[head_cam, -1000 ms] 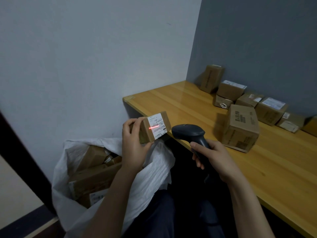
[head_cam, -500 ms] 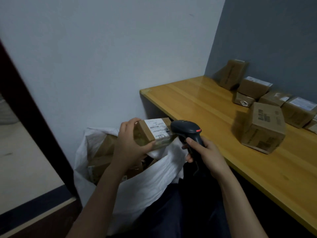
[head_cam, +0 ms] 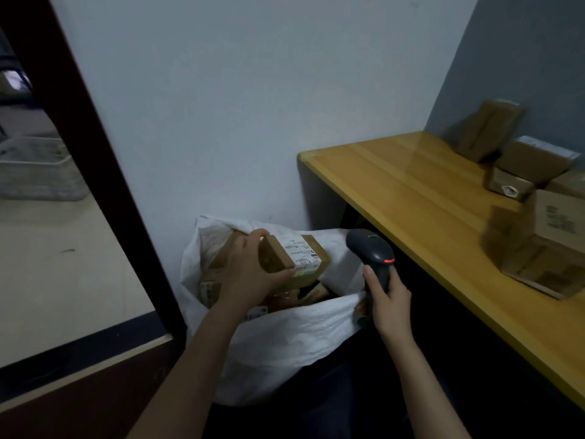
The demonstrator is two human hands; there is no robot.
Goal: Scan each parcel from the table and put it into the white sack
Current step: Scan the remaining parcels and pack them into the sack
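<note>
Cardboard meets woven white: the left hand (head_cam: 250,274) grips a labelled parcel (head_cam: 294,258) by its end, poised above the open mouth of the sack (head_cam: 285,343), which holds several boxes (head_cam: 218,261). The step in hand looks to be the drop. Next, the fingers need only loosen over a gap among those boxes. The scanner (head_cam: 372,253) sits in the right hand (head_cam: 387,299), fingers wrapped round its handle. More parcels (head_cam: 557,223) wait on the desk (head_cam: 411,191).
</note>
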